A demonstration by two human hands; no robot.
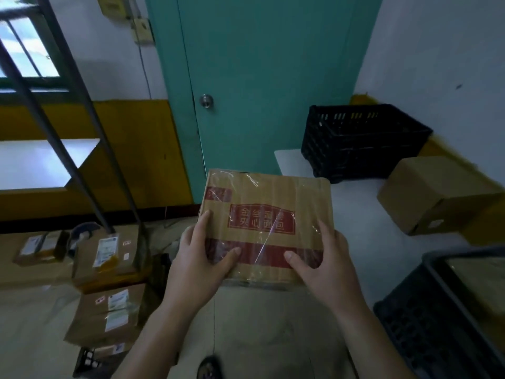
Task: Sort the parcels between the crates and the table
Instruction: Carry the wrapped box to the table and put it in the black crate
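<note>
I hold a flat cardboard parcel [262, 212] with red printed bands and clear tape in front of me, over the near left corner of the white table [363, 242]. My left hand [200, 258] grips its left edge, thumb on top. My right hand [323, 259] grips its right lower edge. A black crate [360, 143] stands at the table's far end. A plain brown box [437, 194] sits on the table's right side. Another black crate [448, 318] stands at the near right with something brown inside.
Several labelled cardboard parcels [109, 255] are stacked on the floor at the left, below a metal shelf frame [68, 138]. A teal door [259, 86] is straight ahead. A small dark crate [87, 359] lies on the floor near my feet.
</note>
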